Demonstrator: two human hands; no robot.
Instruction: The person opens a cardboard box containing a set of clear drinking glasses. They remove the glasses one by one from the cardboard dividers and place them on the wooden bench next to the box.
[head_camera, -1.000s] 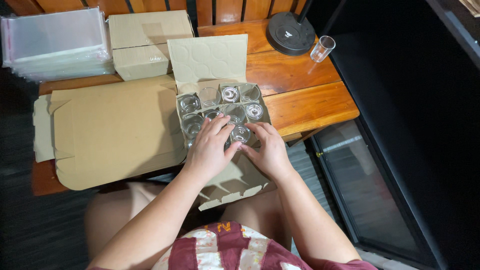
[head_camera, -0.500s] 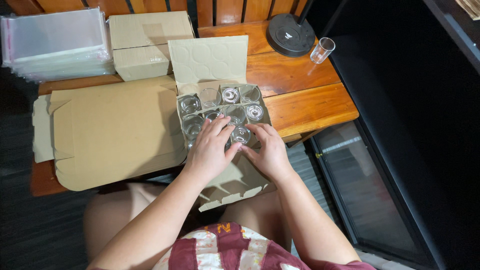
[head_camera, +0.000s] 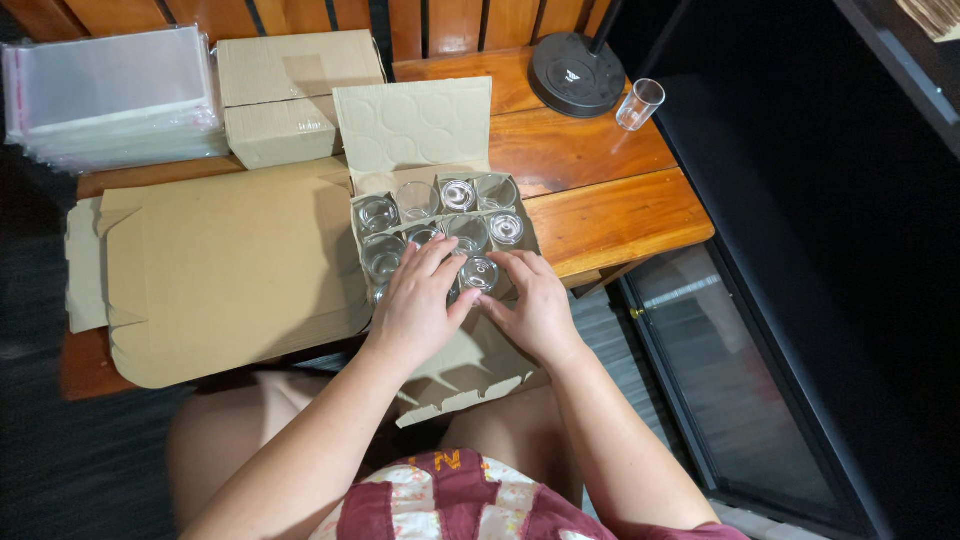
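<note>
**Both hands on the front glasses in the open box**

The open box (head_camera: 440, 235) sits at the front edge of the table (head_camera: 600, 215), its lid (head_camera: 415, 125) standing up behind it and a front flap (head_camera: 470, 375) hanging over the person's lap. Glasses (head_camera: 458, 194) fill it in rows, mouths up.

The left hand (head_camera: 418, 305) lies palm down over the box's front row, fingers spread across the glasses there. The right hand (head_camera: 535, 305) rests just beside it at the front right corner, thumb and fingers touching the rim of 1 glass (head_camera: 480, 272). Whether either hand is clamped on a glass cannot be told; the 2 hands nearly touch.

Left of the box a flat cardboard sheet (head_camera: 225, 265) covers the table's left part. Behind it stand 2 closed cartons (head_camera: 290, 95) and a stack of clear bags (head_camera: 105, 95). Near the back right corner are a black round base (head_camera: 577, 72) and a lone glass (head_camera: 640, 104).
</note>
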